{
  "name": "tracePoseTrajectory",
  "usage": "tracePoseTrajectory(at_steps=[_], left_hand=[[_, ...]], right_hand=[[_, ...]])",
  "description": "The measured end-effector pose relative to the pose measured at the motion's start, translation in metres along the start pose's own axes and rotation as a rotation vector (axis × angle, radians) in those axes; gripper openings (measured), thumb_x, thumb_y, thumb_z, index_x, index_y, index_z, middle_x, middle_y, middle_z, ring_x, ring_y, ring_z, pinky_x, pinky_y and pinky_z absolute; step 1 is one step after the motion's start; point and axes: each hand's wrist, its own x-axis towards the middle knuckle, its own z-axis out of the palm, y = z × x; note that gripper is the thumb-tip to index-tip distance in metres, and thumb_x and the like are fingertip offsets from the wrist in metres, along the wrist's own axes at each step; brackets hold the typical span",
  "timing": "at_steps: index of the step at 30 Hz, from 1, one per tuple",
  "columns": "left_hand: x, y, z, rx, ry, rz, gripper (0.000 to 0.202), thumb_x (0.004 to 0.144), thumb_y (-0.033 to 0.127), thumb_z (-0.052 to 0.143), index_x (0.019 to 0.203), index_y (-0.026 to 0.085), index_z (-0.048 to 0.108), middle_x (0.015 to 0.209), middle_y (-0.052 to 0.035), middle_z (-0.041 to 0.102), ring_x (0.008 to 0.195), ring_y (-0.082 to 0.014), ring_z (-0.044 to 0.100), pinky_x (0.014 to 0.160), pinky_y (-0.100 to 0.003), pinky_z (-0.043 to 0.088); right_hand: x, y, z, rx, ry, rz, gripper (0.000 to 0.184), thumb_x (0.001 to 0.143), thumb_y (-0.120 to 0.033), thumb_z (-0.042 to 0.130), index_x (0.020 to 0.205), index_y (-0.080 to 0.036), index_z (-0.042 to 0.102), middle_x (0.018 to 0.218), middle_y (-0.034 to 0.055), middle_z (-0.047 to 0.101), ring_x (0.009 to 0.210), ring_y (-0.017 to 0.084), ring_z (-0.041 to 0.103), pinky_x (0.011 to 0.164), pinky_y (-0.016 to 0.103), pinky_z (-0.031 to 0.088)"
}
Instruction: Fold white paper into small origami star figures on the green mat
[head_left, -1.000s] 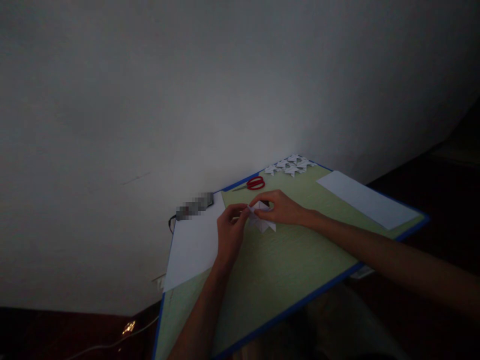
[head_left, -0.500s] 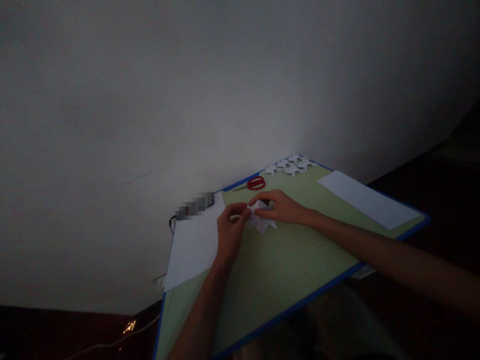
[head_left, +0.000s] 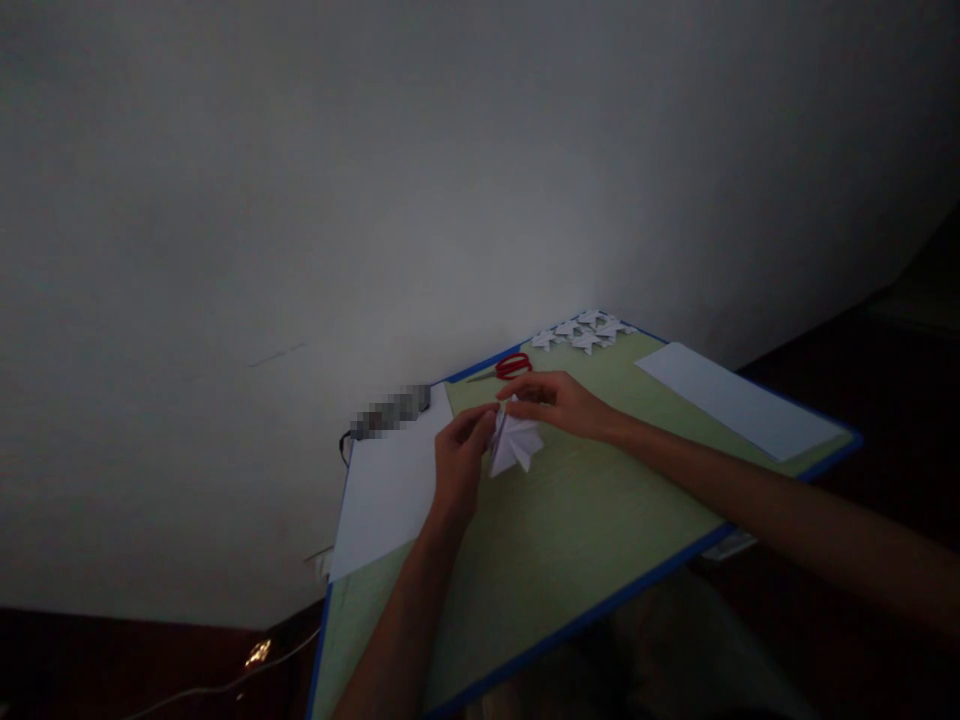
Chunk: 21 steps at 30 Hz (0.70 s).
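A piece of folded white paper (head_left: 517, 443) with pointed flaps is held between my hands above the green tabletop (head_left: 570, 540). My left hand (head_left: 461, 452) pinches its left edge between thumb and fingers. At the paper's upper tip, my right hand (head_left: 551, 398) is closed with thumb and forefinger on it. Just beyond my right hand lies a pair of scissors (head_left: 513, 366) with red handles. Several folded white paper pieces (head_left: 589, 340) with pointed ends rest together at the far corner.
A white sheet (head_left: 394, 490) lies on the left side, with a blurred-out dark object (head_left: 390, 412) on its far edge. On the right is a long white sheet (head_left: 739, 400). A pale wall (head_left: 450, 200) rises behind the table. A cable (head_left: 225, 688) runs low at the left.
The folded paper has turned in my hands, so its flaps now point down and left. My right fingers have moved slightly up to its tip. My left hand stays nearly in place.
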Motion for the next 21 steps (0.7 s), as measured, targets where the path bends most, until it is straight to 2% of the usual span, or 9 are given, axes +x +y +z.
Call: tracePoseTrajectory(at_steps=[4, 10, 16, 21], left_hand=[[0.001, 0.005, 0.000, -0.144, -0.005, -0.099, 0.029, 0.073, 0.035, 0.079, 0.094, 0.016, 0.075, 0.095, -0.0088, 0.076, 0.082, -0.0200, 0.070, 0.073, -0.032, 0.053], [0.001, 0.010, 0.000, -0.239, -0.077, -0.234, 0.030, 0.070, 0.029, 0.077, 0.095, 0.014, 0.074, 0.091, -0.0100, 0.075, 0.074, -0.0204, 0.069, 0.065, -0.033, 0.053], [-0.001, 0.010, 0.004, -0.322, -0.047, -0.267, 0.029, 0.061, 0.020, 0.083, 0.087, 0.013, 0.072, 0.082, -0.0051, 0.073, 0.067, -0.0160, 0.066, 0.064, -0.028, 0.050], [-0.001, 0.012, 0.005, -0.374, -0.050, -0.294, 0.033, 0.061, 0.020, 0.085, 0.090, 0.011, 0.073, 0.082, -0.0066, 0.074, 0.069, -0.0170, 0.066, 0.065, -0.027, 0.050]], right_hand=[[-0.002, -0.002, -0.003, 0.055, -0.087, -0.019, 0.037, 0.084, -0.040, 0.072, 0.112, -0.016, 0.071, 0.092, 0.0053, 0.070, 0.083, 0.017, 0.064, 0.076, 0.030, 0.050], [-0.005, 0.002, -0.006, -0.159, -0.201, -0.196, 0.054, 0.076, -0.032, 0.082, 0.126, -0.022, 0.065, 0.119, 0.0084, 0.065, 0.101, 0.019, 0.061, 0.081, 0.030, 0.050], [-0.006, 0.003, -0.004, -0.276, -0.238, -0.269, 0.050, 0.078, -0.031, 0.081, 0.125, -0.023, 0.065, 0.119, 0.0080, 0.064, 0.103, 0.020, 0.061, 0.085, 0.033, 0.051], [-0.004, 0.005, -0.003, -0.285, -0.204, -0.278, 0.049, 0.078, -0.032, 0.081, 0.123, -0.022, 0.066, 0.115, 0.0072, 0.067, 0.095, 0.018, 0.062, 0.081, 0.032, 0.052]])
